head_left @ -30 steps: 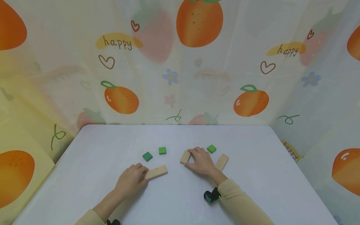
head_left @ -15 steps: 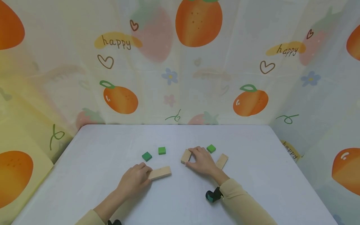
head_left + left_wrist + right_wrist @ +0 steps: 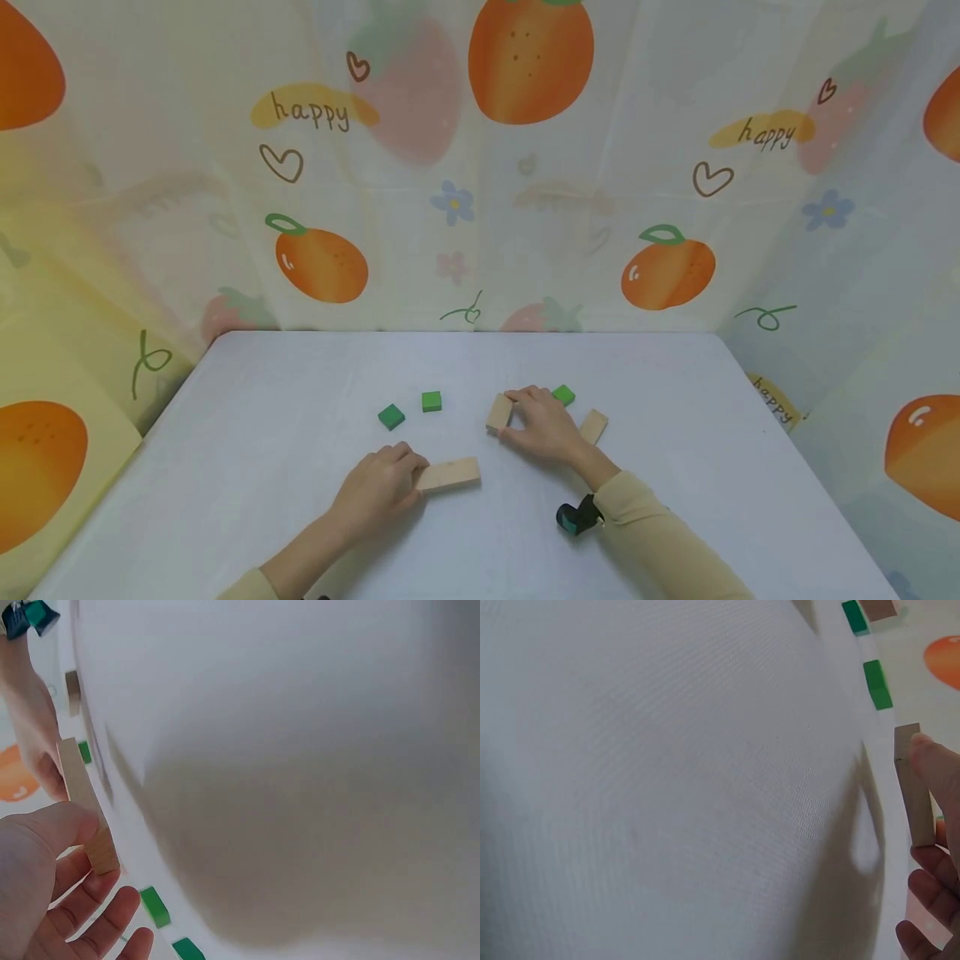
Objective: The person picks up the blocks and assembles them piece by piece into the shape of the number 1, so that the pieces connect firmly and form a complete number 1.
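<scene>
My left hand [image 3: 378, 485] pinches one end of a long, flat wooden block [image 3: 454, 474] between thumb and fingers. Its free end points right, toward the middle of the table. In the left wrist view the thumb [image 3: 64, 823] covers part of this wooden block [image 3: 78, 772]. My right hand [image 3: 549, 429] pinches a second wooden block [image 3: 499, 413], which stands slanted at the hand's left side. The right wrist view has that block [image 3: 915, 796] between the thumb and the curled fingers. The two held blocks are apart.
A third wooden block [image 3: 595, 425] lies partly hidden behind the right wrist. Two green blocks, one darker [image 3: 392, 417] and one brighter [image 3: 431, 402], lie beyond the left hand. Another green block [image 3: 565, 394] sits just beyond the right hand. A printed curtain [image 3: 480, 250] backs the white table [image 3: 285, 375].
The left hand has carried its wooden block rightward and slightly nearer the person. The right hand and its block have shifted slightly right. The loose blocks stay where they were.
</scene>
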Demonstrator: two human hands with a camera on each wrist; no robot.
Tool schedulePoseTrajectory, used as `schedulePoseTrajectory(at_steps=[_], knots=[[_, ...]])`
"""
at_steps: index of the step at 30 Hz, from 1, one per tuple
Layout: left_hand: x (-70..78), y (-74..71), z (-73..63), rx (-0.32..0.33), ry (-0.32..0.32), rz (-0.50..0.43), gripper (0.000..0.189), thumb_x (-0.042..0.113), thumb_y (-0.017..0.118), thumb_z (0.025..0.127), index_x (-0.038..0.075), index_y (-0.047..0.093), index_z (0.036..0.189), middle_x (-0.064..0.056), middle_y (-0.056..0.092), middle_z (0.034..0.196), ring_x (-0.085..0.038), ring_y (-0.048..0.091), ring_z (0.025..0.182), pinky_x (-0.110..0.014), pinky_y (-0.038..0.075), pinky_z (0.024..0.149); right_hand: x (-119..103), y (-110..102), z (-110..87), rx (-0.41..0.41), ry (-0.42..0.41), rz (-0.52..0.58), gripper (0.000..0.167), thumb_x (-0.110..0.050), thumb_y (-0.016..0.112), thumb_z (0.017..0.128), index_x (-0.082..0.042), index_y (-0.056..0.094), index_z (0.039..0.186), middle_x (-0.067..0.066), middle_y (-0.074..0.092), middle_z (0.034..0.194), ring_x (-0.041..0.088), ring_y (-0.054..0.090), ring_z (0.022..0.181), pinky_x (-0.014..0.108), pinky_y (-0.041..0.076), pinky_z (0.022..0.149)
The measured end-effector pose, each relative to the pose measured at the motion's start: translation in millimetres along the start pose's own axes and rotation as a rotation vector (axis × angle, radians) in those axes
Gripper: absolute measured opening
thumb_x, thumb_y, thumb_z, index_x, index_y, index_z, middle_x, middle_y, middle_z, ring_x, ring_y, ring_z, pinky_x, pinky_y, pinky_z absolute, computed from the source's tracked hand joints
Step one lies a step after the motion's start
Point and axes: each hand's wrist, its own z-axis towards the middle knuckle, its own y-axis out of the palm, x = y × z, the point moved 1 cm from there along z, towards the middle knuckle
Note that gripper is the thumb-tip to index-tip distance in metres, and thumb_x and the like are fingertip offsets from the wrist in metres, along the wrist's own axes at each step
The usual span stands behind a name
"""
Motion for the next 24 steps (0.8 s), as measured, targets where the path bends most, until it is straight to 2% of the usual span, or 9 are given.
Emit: schedulePoseTrajectory(at_steps=[8, 14, 20, 24], knots=[[19.5, 3.0, -0.4, -0.013, 0.079, -0.018, 0.026, 0.019, 0.075, 0.066, 0.015, 0.067, 0.091, 0.010, 0.056, 0.083, -0.006, 0.047, 0.070, -0.022, 0.040, 0.060, 1.6, -5.4, -3.7, 0.046, -0.066, -0.013, 0.060, -0.037, 0.073, 0.074, -0.006, 0.056, 0.122, 0.011, 0.059, 0.109, 0.025, 0.054, 0.096, 0.038, 0.044, 0.080], [30.4, 5.8, -1.8, -0.005, 0.145, -0.040, 0.027, 0.021, 0.076, 0.066, 0.016, 0.067, 0.091, 0.010, 0.056, 0.082, -0.006, 0.047, 0.070, -0.020, 0.039, 0.059, 0.5, -9.7, -8.5, 0.061, -0.090, 0.004, 0.059, -0.037, 0.074, 0.073, -0.008, 0.057, 0.121, 0.008, 0.059, 0.108, 0.024, 0.054, 0.096, 0.038, 0.044, 0.080], [37.3, 9.2, -2.0, -0.055, 0.171, -0.054, 0.027, 0.024, 0.075, 0.069, 0.016, 0.067, 0.093, 0.009, 0.057, 0.084, -0.005, 0.047, 0.070, -0.019, 0.040, 0.059, -2.4, -14.5, -11.9, 0.057, -0.118, 0.032, 0.056, -0.034, 0.073, 0.074, -0.012, 0.056, 0.122, 0.005, 0.059, 0.107, 0.022, 0.053, 0.096, 0.037, 0.043, 0.081], [40.8, 10.9, -2.0, -0.055, 0.175, -0.070, 0.025, 0.023, 0.073, 0.070, 0.015, 0.067, 0.093, 0.009, 0.056, 0.083, -0.005, 0.046, 0.070, -0.019, 0.039, 0.059, -7.3, -17.1, -13.8, 0.057, -0.148, 0.033, 0.057, -0.035, 0.073, 0.074, -0.013, 0.056, 0.123, 0.003, 0.059, 0.108, 0.020, 0.053, 0.098, 0.036, 0.044, 0.081]])
